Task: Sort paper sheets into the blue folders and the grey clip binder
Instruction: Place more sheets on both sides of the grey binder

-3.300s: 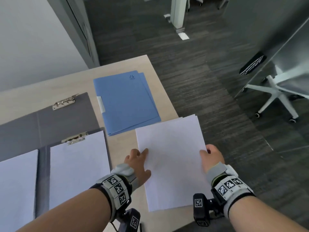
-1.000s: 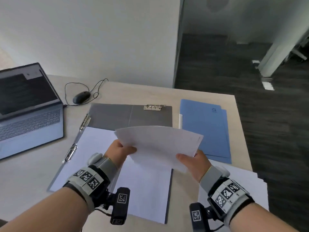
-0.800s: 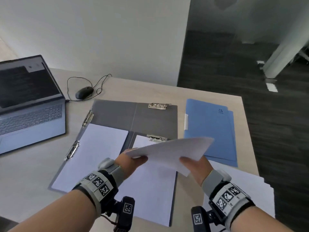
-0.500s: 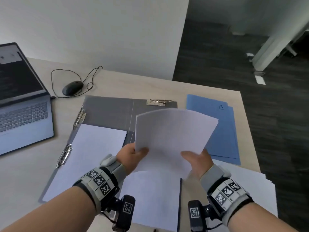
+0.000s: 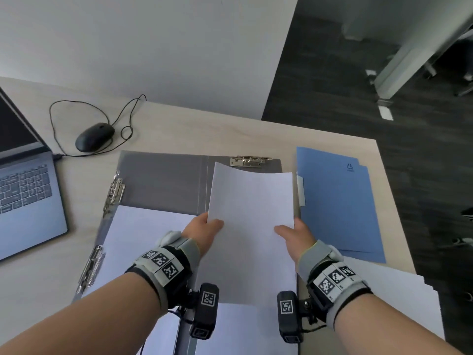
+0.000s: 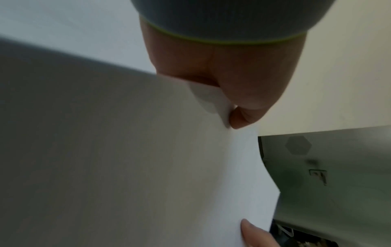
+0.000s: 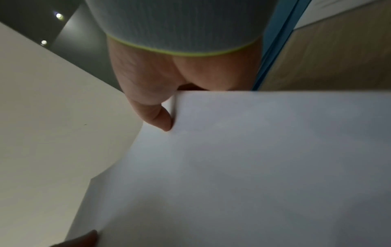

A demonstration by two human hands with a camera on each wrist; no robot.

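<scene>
I hold one white paper sheet [image 5: 252, 221] by its two side edges over the right half of the open grey clip binder [image 5: 163, 180]. My left hand [image 5: 210, 225] pinches the left edge and my right hand [image 5: 286, 230] pinches the right edge. The sheet's far edge lies just short of the binder's top clip [image 5: 249, 160]. In the left wrist view my thumb [image 6: 243, 117] presses on the sheet [image 6: 148, 167]. The right wrist view shows my other thumb [image 7: 160, 120] on the sheet [image 7: 253, 167]. The blue folders [image 5: 337, 201] lie shut to the right of the binder.
White sheets lie in the binder's left half [image 5: 143, 239] and under the held sheet [image 5: 243, 329]. A loose paper stack [image 5: 399, 290] sits at the table's right front corner. A laptop [image 5: 23, 190] and a wired mouse [image 5: 94, 137] occupy the left. The table edge runs just beyond the folders.
Both hands have turned the sheet from a slanted hold to square with the binder's right half and moved it toward the top clip.
</scene>
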